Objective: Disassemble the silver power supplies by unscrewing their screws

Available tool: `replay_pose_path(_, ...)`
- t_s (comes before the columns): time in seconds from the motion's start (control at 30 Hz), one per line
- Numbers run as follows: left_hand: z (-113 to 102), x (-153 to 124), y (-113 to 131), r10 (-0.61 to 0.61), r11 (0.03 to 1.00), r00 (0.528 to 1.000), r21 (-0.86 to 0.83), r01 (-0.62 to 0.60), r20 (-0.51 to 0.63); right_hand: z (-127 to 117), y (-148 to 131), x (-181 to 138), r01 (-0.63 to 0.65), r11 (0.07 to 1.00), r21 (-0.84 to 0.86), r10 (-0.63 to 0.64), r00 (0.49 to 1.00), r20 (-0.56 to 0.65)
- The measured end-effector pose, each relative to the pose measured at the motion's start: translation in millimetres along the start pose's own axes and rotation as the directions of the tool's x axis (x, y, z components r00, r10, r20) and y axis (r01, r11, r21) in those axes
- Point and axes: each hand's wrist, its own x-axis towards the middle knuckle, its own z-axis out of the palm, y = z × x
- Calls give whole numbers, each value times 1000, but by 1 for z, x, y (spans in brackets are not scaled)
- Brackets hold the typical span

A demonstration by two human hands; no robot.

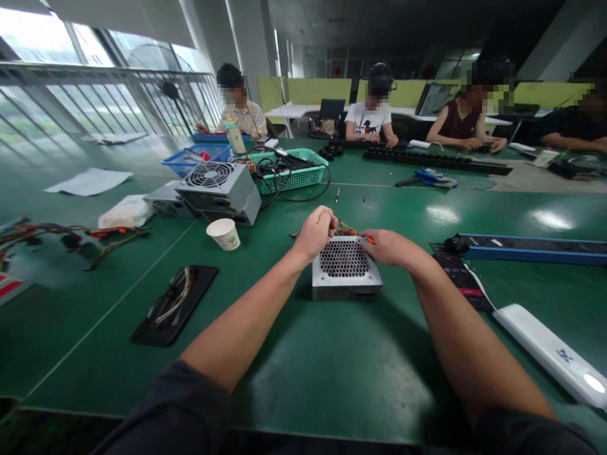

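Note:
In front of me a silver computer power supply (345,285) lies on the green table, its perforated grille facing up. Coloured wires (348,227) come out behind its far edge. My left hand (317,234) is closed just above the far left corner, near the wires; whatever its fingers pinch is hidden. At the far right corner, my right hand (387,246) curls over the edge of the casing. A small orange piece (370,240) shows at its fingertips, too small to name.
Left stand a paper cup (224,234), stacked power supplies (218,189) and a black tray (190,303) with cables. Behind is a green basket (294,180) of cables. Right lie a phone (459,278), a white power strip (545,347) and a blue-edged bar (531,248). Several people sit opposite.

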Motion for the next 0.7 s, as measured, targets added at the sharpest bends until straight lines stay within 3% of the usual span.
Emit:
replay_pose_path(0.1,5,-2,-15,38,996,999,81,-37,-4,-4,1,-2,19,1000,6,-19,999,30)
replay_pose_path(0.23,4,-3,-21,-41,984,999,172,38,14,-9,1,-5,46,998,49,-49,997,56)
replay_pose_path(0.37,5,-3,-14,-66,944,998,325,58,14,-14,-3,-8,-58,996,71,69,986,-155)
replay_pose_path(0.43,6,-4,-11,-67,915,998,397,62,-2,-19,-7,-10,-101,988,117,134,935,-328)
replay_pose_path(0.53,6,-7,-8,-106,864,994,495,98,-12,-28,-14,-17,-26,980,200,127,847,-515)
replay_pose_path(0.6,6,-10,-6,-133,804,991,583,112,-7,-32,-18,-22,38,978,206,82,833,-547)
replay_pose_path(0.7,8,-16,0,-113,695,993,718,47,44,-33,-19,-27,61,980,190,42,867,-496)
